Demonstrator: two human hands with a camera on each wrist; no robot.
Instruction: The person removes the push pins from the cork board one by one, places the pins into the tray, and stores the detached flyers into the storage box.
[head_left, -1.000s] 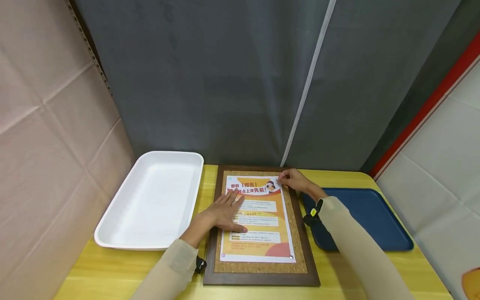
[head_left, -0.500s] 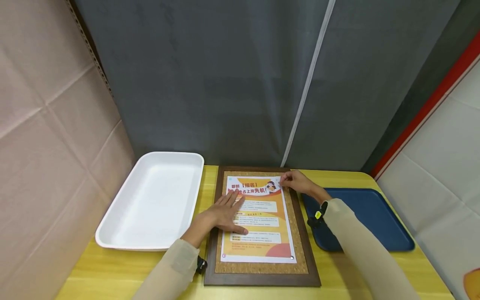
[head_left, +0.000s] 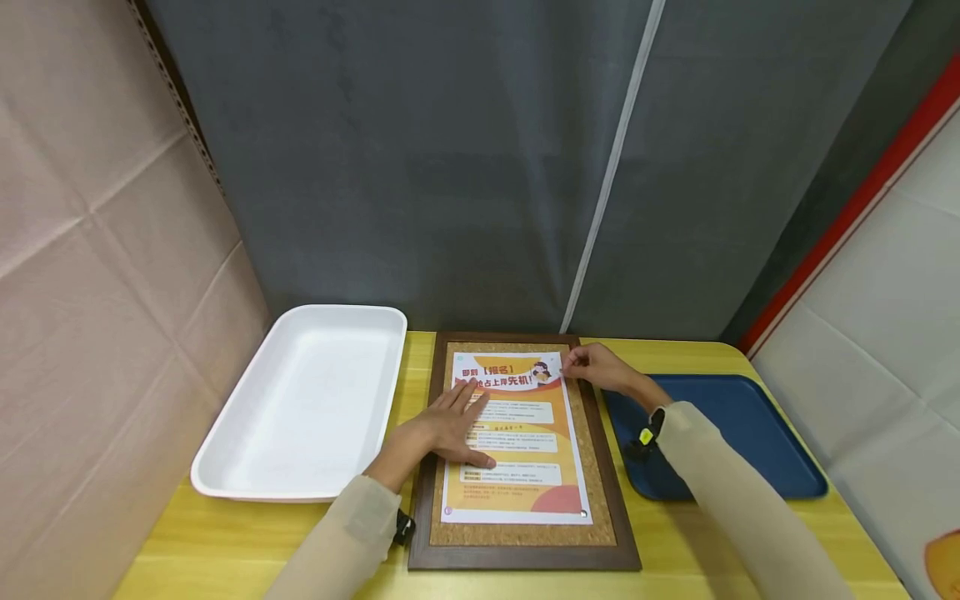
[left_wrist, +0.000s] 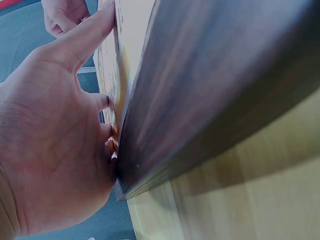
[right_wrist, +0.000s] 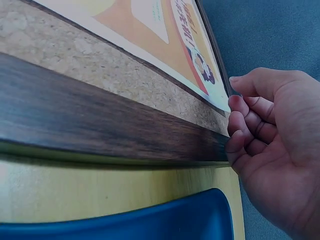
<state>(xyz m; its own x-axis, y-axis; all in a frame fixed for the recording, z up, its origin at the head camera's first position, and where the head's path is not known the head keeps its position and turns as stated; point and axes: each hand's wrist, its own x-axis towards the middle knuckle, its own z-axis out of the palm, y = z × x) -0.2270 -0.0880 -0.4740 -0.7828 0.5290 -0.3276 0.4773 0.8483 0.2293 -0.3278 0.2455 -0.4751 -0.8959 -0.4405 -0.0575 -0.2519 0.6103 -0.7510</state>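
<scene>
Two hands at one sheet (head_left: 525, 427); clock per head view, 12 pointing away from the person. Right hand (head_left: 600, 367): fingers curled, tips bunched at the sheet's 1 o'clock corner. Can't tell if anything small is in the pinch, or if the tips touch the paper edge or sit just beside it. Left hand (head_left: 450, 425): fingers straight and spread, touching the print left of middle, nothing gripped.

Key relation: from the right fingertips, the sheet runs off toward 7–8 o'clock, only that one corner within easy reach. From the left fingers it's directly underneath. Long axis about 12–6. Right hand is the nearer one to the 1 o'clock corner; left is nearer the middle.

Outward: sheet lies flat on the cork (head_left: 525, 536), cork strip showing round it. Small shiny dot (head_left: 583, 514) at the sheet's 5 o'clock corner, looks like a pin. Brown frame (head_left: 525, 558) borders the cork; left hand crosses it from 8 o'clock. Blue tray (head_left: 727, 433) at 3 from the frame, partly under the right forearm. White tray (head_left: 322, 400) at 10. All on the yellow table (head_left: 202, 542); gray curtain (head_left: 412, 167) behind at 12.
</scene>
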